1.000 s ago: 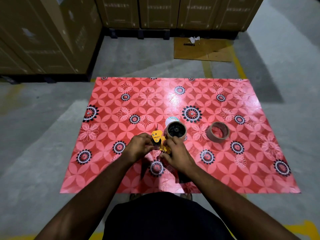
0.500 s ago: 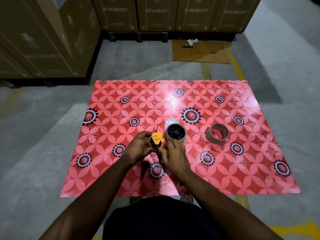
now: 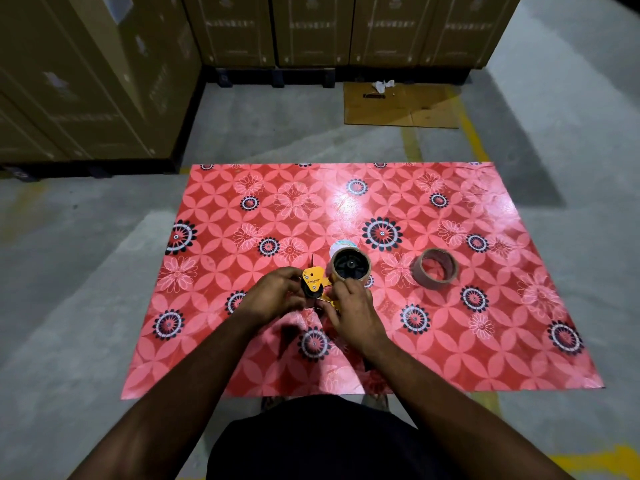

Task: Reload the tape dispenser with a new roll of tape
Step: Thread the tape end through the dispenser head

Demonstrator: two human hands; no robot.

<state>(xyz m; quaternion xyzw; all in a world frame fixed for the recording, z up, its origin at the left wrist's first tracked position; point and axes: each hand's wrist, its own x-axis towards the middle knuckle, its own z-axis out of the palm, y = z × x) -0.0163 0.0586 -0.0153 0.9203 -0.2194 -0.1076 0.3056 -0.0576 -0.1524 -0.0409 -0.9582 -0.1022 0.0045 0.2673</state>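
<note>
Yellow dispenser [image 3: 313, 283] gripped by both hands above the red mat [image 3: 485, 358].
The left hand [image 3: 277, 295] clasped its front end; the right hand [image 3: 353, 308] pinched its body, just below the mounted roll [image 3: 350, 265]. A spare roll [image 3: 435, 268] lay well apart, rightward.

The floor [image 3: 104, 271] is grey concrete with faded yellow lines [image 3: 412, 143] painted on it. A shiny red mat [image 3: 485, 341] with flower shapes lies flat on the floor, and a bright spot of light shines on it. Tall brown cardboard boxes [image 3: 86, 81] stand on the left, and more boxes [image 3: 346, 26] stand along the back, on dark pallets [image 3: 304, 77]. A flat piece of cardboard [image 3: 398, 105] lies on the floor near the back boxes, with a small white scrap [image 3: 382, 85] on it.
</note>
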